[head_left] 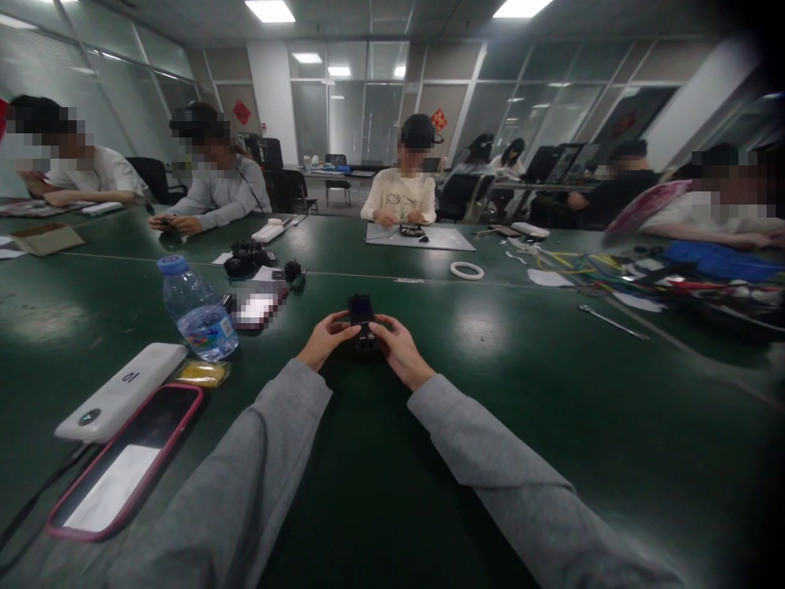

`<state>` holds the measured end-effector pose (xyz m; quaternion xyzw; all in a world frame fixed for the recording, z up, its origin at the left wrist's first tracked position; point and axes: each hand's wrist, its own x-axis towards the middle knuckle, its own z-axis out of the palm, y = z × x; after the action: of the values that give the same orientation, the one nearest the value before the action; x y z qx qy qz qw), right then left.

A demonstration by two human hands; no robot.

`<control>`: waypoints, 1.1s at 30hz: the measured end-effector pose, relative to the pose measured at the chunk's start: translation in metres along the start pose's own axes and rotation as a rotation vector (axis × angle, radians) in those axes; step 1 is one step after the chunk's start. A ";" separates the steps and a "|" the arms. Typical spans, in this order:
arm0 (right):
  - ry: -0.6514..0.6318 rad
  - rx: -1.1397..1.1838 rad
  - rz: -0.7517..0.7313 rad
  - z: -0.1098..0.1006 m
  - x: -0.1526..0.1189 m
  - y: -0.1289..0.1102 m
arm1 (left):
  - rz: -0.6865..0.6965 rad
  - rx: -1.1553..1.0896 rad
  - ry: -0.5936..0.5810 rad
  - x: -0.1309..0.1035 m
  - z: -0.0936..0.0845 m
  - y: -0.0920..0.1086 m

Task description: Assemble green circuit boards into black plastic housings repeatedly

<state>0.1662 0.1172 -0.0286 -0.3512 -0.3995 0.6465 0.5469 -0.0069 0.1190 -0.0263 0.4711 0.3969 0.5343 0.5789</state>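
Left hand (327, 339) and right hand (401, 347) pinch a black device (361, 309).
A water bottle (199, 315) stands left on the green table (521, 393).

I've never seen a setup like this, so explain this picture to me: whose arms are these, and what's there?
There's no robot here. A camera worn on someone's head looks forward and down, so the grey sleeves are the wearer's own. Their bare left hand and right hand together hold a small dark device with a screen, thumbs on its front. On the green table, to the left, are a water bottle, a white oblong device, a yellow packet and a pink-rimmed phone. Other people sit farther off.
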 end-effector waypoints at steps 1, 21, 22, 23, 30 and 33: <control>-0.003 -0.008 -0.006 0.001 -0.001 0.000 | 0.004 0.004 0.002 0.000 0.000 0.000; -0.044 -0.066 -0.054 0.008 -0.008 -0.003 | -0.047 -0.167 0.012 -0.001 0.000 0.004; -0.046 -0.074 -0.063 0.008 -0.008 -0.003 | -0.045 -0.168 0.013 -0.001 0.000 0.004; -0.042 -0.083 -0.075 0.008 -0.008 -0.003 | -0.040 -0.165 0.013 -0.001 0.001 0.003; 0.077 -0.502 -0.421 0.011 -0.007 -0.009 | 0.009 -0.188 0.036 -0.001 0.006 0.002; 0.231 -0.950 -0.711 0.014 -0.013 -0.012 | -0.060 -0.230 0.007 -0.005 0.013 0.004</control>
<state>0.1606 0.1038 -0.0118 -0.4699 -0.6754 0.1326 0.5526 0.0039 0.1128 -0.0193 0.3878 0.3489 0.5601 0.6435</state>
